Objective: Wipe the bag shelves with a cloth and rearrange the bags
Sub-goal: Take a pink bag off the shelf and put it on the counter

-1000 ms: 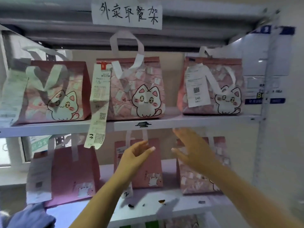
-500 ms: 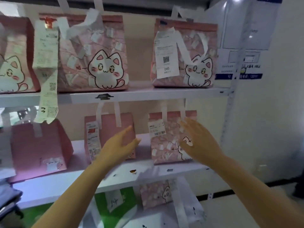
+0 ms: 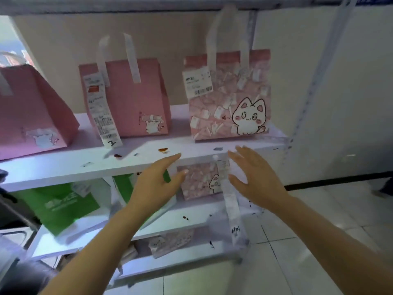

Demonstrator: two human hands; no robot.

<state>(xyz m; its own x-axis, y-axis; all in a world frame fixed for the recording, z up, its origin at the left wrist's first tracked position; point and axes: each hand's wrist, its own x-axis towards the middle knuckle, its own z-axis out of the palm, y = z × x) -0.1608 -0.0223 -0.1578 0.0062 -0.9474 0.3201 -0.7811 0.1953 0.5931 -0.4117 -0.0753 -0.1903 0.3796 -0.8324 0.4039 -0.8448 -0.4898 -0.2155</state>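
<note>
the cat bag (image 3: 204, 180) sits on the lower shelf (image 3: 191, 211), between the left hand (image 3: 156, 183) and right hand (image 3: 256, 178), fingers spread wide, holding nothing.

White tiled floor (image 3: 308, 262) at lower right, grey grout lines. Plain white wall (image 3: 350, 92) to the right, black baseboard strip (image 3: 340, 181) along its foot. Beige wall (image 3: 63, 50) at the back. Dark blurred object (image 3: 386, 188) on the floor at far right edge, can't identify. Bright window area (image 3: 12, 50) at far left, blurred.
</note>
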